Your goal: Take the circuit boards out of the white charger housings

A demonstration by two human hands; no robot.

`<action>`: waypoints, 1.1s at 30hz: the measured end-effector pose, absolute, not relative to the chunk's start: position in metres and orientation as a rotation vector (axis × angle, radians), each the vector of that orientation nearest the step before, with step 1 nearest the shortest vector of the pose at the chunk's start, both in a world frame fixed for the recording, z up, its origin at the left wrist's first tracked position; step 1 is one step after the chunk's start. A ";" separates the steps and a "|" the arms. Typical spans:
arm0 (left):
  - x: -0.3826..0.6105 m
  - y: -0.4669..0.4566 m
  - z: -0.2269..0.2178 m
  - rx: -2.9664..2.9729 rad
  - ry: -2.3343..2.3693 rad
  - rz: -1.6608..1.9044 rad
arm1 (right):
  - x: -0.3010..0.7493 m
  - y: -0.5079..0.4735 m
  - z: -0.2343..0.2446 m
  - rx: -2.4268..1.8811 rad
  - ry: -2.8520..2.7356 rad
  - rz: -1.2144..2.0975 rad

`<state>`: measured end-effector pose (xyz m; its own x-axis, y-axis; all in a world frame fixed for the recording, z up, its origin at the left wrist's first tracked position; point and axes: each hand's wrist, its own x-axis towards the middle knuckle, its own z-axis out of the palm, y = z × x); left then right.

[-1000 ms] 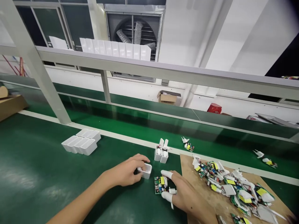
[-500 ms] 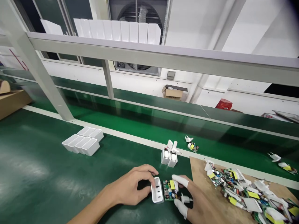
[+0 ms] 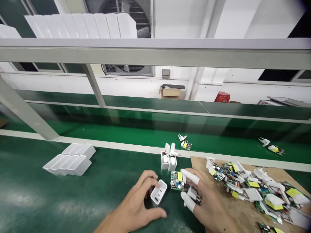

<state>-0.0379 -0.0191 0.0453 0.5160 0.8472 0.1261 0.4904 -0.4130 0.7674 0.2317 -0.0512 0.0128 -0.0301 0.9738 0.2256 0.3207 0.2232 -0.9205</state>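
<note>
A small white charger casing with slots in its end face is tilted at the fingers of my left hand. The index fingertip presses near its upper edge, while the thumb reaches out below it, apart from it. My right hand, white covers on thumb and index finger, grips a green circuit board with yellow tape. A white two-pin plug attached to it lies between that thumb and index finger. The board's left end points toward the casing, with a small gap between them.
Two white casings with parts inside stand ahead. Empty white casings sit in rows at left. Circuit boards with plugs are heaped on a brown cardboard sheet at right. More boards lie on the green belt behind a pale rail.
The casing has turned, its slotted face now slanting, and the left thumb has moved off it. The right hand has shifted the board slightly up and away. The camera view has swung right and levelled.
</note>
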 end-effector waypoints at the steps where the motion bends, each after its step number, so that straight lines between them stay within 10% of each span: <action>1: -0.036 -0.019 0.046 2.027 1.100 0.611 | 0.232 -0.051 0.012 -1.262 -1.547 0.847; 14: -0.029 -0.016 0.035 2.345 1.069 0.893 | 0.213 -0.071 0.033 -1.083 -2.002 0.011; 33: -0.026 -0.017 0.036 2.434 1.032 0.854 | 0.207 -0.067 0.014 -1.124 -2.084 -0.088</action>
